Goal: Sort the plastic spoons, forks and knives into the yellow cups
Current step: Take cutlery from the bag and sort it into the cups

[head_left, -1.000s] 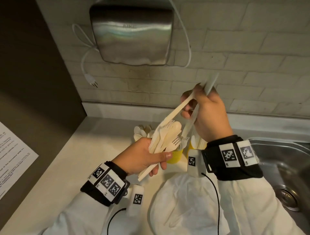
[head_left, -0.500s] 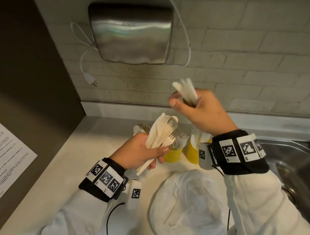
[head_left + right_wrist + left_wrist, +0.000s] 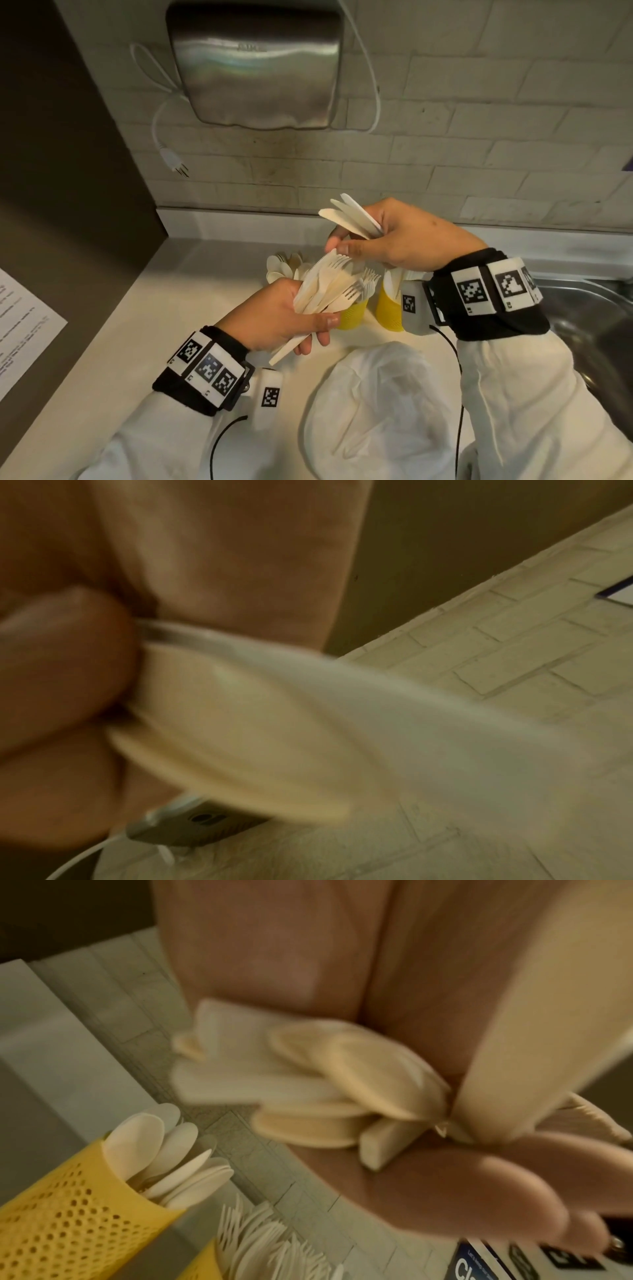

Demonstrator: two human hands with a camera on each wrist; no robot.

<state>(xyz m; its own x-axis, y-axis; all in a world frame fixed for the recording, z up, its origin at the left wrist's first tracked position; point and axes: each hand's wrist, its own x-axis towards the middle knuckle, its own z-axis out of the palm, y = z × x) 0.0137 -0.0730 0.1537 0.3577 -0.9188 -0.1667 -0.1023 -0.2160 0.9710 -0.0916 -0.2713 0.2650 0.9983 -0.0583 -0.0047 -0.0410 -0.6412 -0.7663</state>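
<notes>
My left hand [image 3: 291, 318] grips a mixed bundle of cream plastic cutlery [image 3: 329, 287], heads fanned up and right; the same bundle [image 3: 325, 1091] shows blurred in the left wrist view. Just above it, my right hand [image 3: 394, 240] holds a few knife handles [image 3: 349, 216] that point up-left, and its thumb and forefinger touch the bundle's top. The knives [image 3: 274, 723] are blurred in the right wrist view. Behind the hands stand three yellow cups: a spoon cup [image 3: 61, 1204] at the left, a fork cup [image 3: 352, 315] in the middle, and a third cup [image 3: 388, 313] at the right.
A crumpled white plastic bag [image 3: 376, 411] lies on the counter [image 3: 102, 359] near me. A steel sink [image 3: 592, 325] is at the right, a metal hand dryer [image 3: 253, 65] with a dangling plug [image 3: 171, 161] on the brick wall, and a printed sheet [image 3: 20, 329] at the left.
My right hand pulled knives up out of the bundle, then came back down with them until its fingertips met the bundle's top. The left hand stayed roughly in place.
</notes>
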